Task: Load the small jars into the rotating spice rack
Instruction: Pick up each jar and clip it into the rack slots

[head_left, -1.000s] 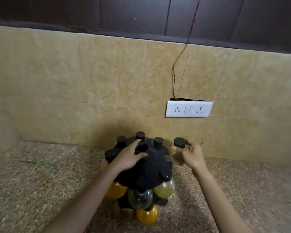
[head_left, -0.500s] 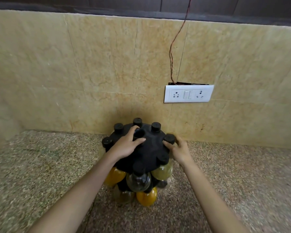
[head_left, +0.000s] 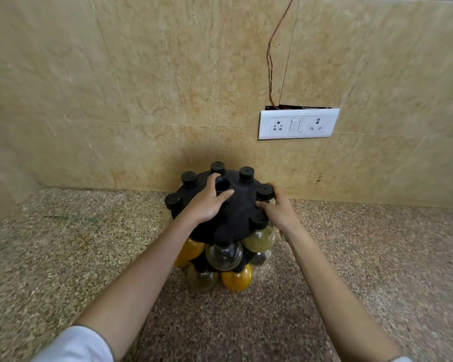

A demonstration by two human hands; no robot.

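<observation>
A black round spice rack (head_left: 237,218) stands on the speckled counter close to the wall. Several black-capped jars hang around its rim and below it, some with yellow or orange contents (head_left: 237,280), one clear (head_left: 224,254). My left hand (head_left: 207,205) rests on the rack's top, fingers curled around the centre knob (head_left: 222,184). My right hand (head_left: 277,211) is at the rack's right rim, fingers wrapped on a black-capped jar (head_left: 265,192) seated there.
A tiled beige wall rises right behind the rack. A white switch and socket plate (head_left: 298,124) sits on the wall up right, with a thin wire (head_left: 271,61) running up from it. Granite counter (head_left: 364,257) spreads left and right.
My right hand brought the black-capped jar from the right of the rack down into the right rim slot. The left hand stayed on the top knob. The view tilted down.
</observation>
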